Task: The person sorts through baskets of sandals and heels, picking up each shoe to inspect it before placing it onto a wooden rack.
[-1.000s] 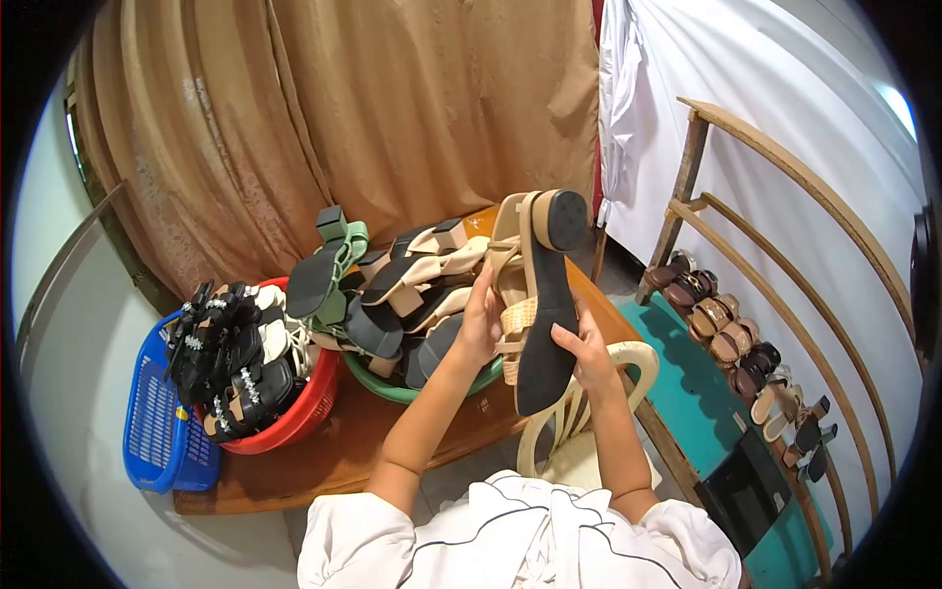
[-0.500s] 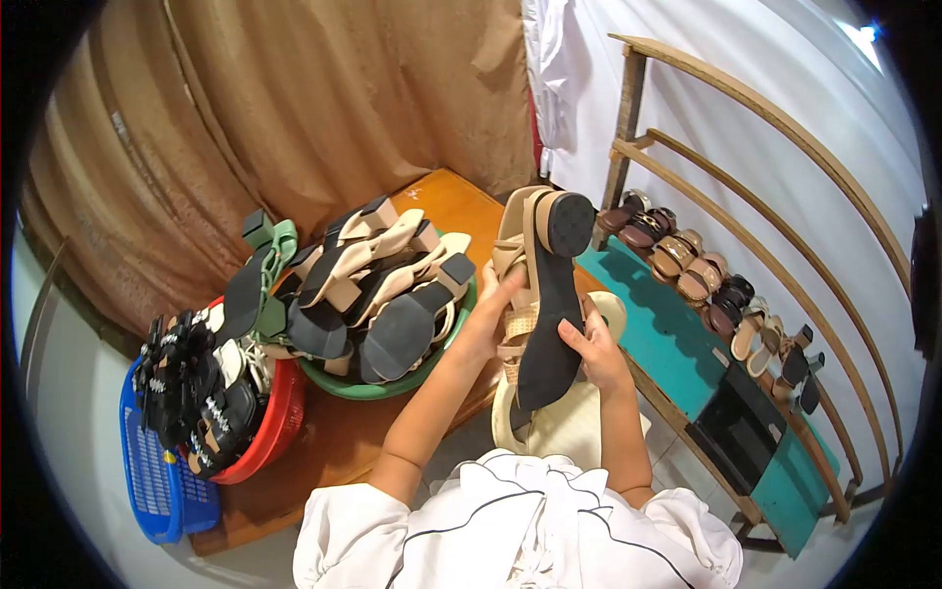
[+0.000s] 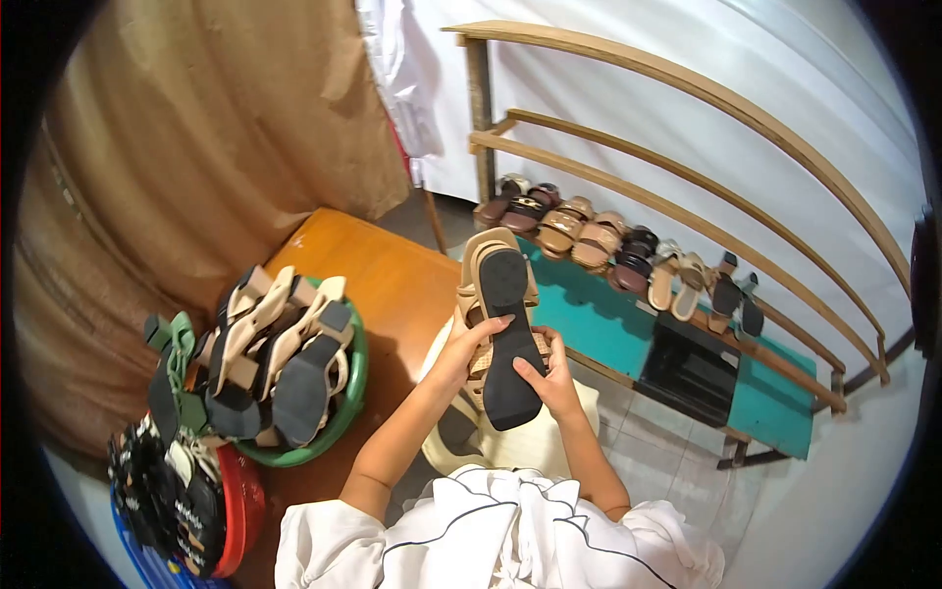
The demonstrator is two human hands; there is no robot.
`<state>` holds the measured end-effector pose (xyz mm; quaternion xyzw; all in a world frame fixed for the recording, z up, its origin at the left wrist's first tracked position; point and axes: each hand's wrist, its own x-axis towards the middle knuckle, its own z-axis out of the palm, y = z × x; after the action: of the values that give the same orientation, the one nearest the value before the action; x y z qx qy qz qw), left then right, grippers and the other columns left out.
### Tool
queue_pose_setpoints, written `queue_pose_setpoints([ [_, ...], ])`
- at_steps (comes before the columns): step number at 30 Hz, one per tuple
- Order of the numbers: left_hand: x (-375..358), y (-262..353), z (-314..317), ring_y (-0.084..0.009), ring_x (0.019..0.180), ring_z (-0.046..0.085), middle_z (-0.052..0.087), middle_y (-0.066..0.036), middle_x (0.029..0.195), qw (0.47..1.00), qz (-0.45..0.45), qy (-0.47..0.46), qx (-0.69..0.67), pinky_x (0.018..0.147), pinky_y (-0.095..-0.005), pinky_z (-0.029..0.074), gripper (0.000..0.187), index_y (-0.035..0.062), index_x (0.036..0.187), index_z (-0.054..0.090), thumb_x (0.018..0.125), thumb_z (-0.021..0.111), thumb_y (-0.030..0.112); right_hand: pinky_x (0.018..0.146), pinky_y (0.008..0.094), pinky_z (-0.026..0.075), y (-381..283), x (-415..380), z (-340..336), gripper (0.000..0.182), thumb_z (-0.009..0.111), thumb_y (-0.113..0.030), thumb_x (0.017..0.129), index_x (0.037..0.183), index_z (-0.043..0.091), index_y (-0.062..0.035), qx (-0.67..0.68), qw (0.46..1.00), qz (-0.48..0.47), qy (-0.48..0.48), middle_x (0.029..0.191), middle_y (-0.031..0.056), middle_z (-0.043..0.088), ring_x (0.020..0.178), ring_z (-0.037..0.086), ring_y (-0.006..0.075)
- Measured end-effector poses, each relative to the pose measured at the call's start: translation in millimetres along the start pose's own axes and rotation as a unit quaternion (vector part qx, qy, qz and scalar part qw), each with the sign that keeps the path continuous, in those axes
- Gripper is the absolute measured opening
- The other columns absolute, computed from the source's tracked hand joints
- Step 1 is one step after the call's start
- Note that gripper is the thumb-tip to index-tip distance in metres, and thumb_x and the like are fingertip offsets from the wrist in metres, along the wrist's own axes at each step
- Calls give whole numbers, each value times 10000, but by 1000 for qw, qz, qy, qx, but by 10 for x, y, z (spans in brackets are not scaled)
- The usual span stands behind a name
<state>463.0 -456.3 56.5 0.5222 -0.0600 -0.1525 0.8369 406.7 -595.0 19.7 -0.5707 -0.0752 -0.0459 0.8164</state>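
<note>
A pair of beige sandals (image 3: 508, 378) is held upright in front of me, the black sole of the nearer one facing me and its heel at the top. My left hand (image 3: 469, 346) grips the pair from the left side, thumb on the sole. Around the right edge, lower down, my right hand (image 3: 551, 381) is wrapped with its thumb also on the sole. Woven straps show between the two sandals. Behind the pair, a cream chair (image 3: 564, 437) is partly hidden.
On the orange table (image 3: 373, 265) stand a green basin (image 3: 355, 378) of beige and black sandals and a red basket (image 3: 243, 510). A blue basket (image 3: 132, 550) is at lower left. Several sandals line the teal bench (image 3: 589, 314) beside a wooden rack (image 3: 628, 64).
The view has swung right, so the basins now appear farther left and the bench nearer the middle. The sandals have turned, showing the nearer sole more squarely. Both hands still hold them.
</note>
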Motion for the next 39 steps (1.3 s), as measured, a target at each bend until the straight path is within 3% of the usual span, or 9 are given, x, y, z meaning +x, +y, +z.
queue_pose_setpoints([
  [4, 284, -389, 395, -162, 954, 540, 532, -79, 1067, 995, -83, -30, -35, 817, -291, 454, 549, 46, 1212, 359, 747, 640, 131, 809, 258, 439, 37, -287, -517, 568, 662, -132, 776, 1222, 340, 11, -1, 994, -25, 109, 1087, 109, 514, 959, 519, 141],
  [12, 507, -1388, 1530, -154, 839, 589, 581, -68, 976, 971, -176, -156, -35, 743, -278, 489, 379, 37, 1101, 477, 777, 634, 155, 740, 222, 449, -160, -1062, -1649, 381, 631, -206, 812, 1093, 507, 21, 28, 970, 96, 220, 969, 44, 586, 826, 559, 88],
  [20, 560, -2402, 2552, -181, 1039, 492, 493, -114, 1133, 920, -241, -281, 129, 886, -297, 397, 623, -14, 1213, 328, 767, 677, 244, 790, 235, 431, -266, -1849, -2641, 351, 617, -177, 817, 1090, 518, 19, 117, 918, 21, 379, 987, 49, 588, 879, 554, 109],
  [23, 683, -2685, 2828, -212, 1076, 455, 452, -148, 1173, 879, -212, -383, 190, 916, -317, 356, 632, -25, 1196, 368, 767, 668, 328, 800, 243, 433, -336, -2046, -3128, 380, 635, -187, 801, 1101, 520, 17, 87, 883, -14, 462, 1011, 60, 587, 900, 557, 118],
  [27, 1068, -2947, 2998, -334, 1191, 366, 386, -236, 1252, 818, 139, -391, 398, 966, -350, 316, 583, -43, 1155, 454, 766, 649, 346, 791, 245, 440, -666, -2134, -3726, 406, 641, -199, 795, 1117, 520, 17, 38, 845, -54, 531, 1011, 63, 593, 905, 565, 132],
  [30, 1224, -2861, 3114, -398, 1242, 282, 305, -256, 1328, 770, 190, -355, 495, 998, -378, 283, 643, -35, 1214, 411, 762, 635, 363, 746, 250, 459, -869, -2077, -4306, 379, 652, -212, 785, 1073, 553, 14, 4, 836, -71, 544, 975, 62, 608, 856, 586, 140],
  [31, 1275, -2807, 3151, -417, 1280, 187, 196, -244, 1389, 751, 160, -368, 524, 1012, -469, 238, 727, -16, 1274, 350, 754, 615, 416, 728, 254, 465, -983, -2015, -4457, 363, 655, -215, 783, 1050, 567, 15, -3, 842, -69, 536, 959, 61, 614, 840, 591, 140],
  [35, 1391, -2761, 3267, -388, 1315, 66, 43, -160, 1445, 697, 98, -374, 604, 995, -585, 165, 820, 41, 1352, 223, 754, 574, 479, 759, 275, 461, -1117, -1697, -5179, 420, 658, -252, 774, 1062, 550, 34, -44, 848, 1, 528, 994, 88, 607, 873, 588, 159],
  [39, 1446, -2774, 3282, -394, 1313, 66, 38, -160, 1445, 694, 106, -370, 609, 994, -589, 161, 810, 69, 1359, 221, 752, 577, 470, 708, 279, 473, -1236, -1256, -5648, 371, 692, -261, 738, 954, 586, 22, -51, 843, 38, 534, 920, 89, 626, 806, 608, 171],
])
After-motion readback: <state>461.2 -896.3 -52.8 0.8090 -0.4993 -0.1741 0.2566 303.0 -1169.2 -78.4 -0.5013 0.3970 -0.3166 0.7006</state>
